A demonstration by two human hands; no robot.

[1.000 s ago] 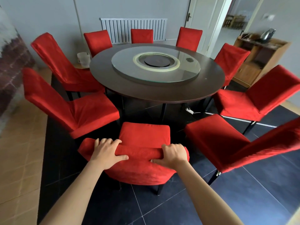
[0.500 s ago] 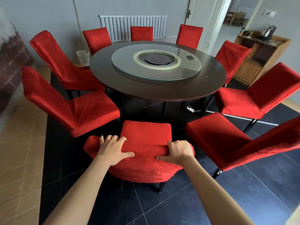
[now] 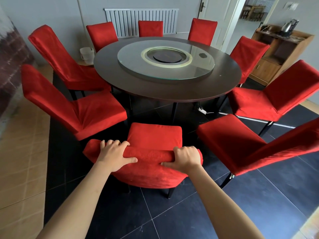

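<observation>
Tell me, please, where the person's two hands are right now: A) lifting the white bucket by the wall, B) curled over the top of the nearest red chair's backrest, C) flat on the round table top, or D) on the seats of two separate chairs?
B: the left hand and the right hand both curl over the backrest top of the nearest red chair, with their thumbs on its rear face.

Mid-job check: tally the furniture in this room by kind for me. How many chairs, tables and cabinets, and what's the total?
Red chairs: 9, counting the nearest chair, whose backrest the left hand and right hand grip
Round table: 1
Wooden cabinet: 1
Total: 11
</observation>
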